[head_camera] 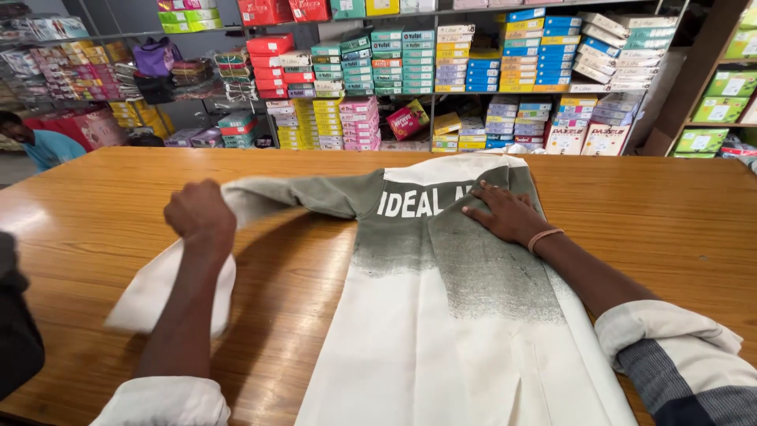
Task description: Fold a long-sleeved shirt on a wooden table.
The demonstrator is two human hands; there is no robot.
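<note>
Lying under both hands: shirt [441, 315]

One head-worn camera looks down and forward from close above a wooden table [654, 213]. It faces twelve o'clock, toward shelves of stacked boxes [473, 63] well beyond the far edge. Both forearms enter from six o'clock, near the lens. No second view exists.

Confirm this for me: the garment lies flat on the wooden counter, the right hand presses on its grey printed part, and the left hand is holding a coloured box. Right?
Not quite. The left hand holds no box; it grips the sleeve of the garment, lifted off the wooden counter. The right hand does press flat on the grey printed part. The head view shows this.
</note>
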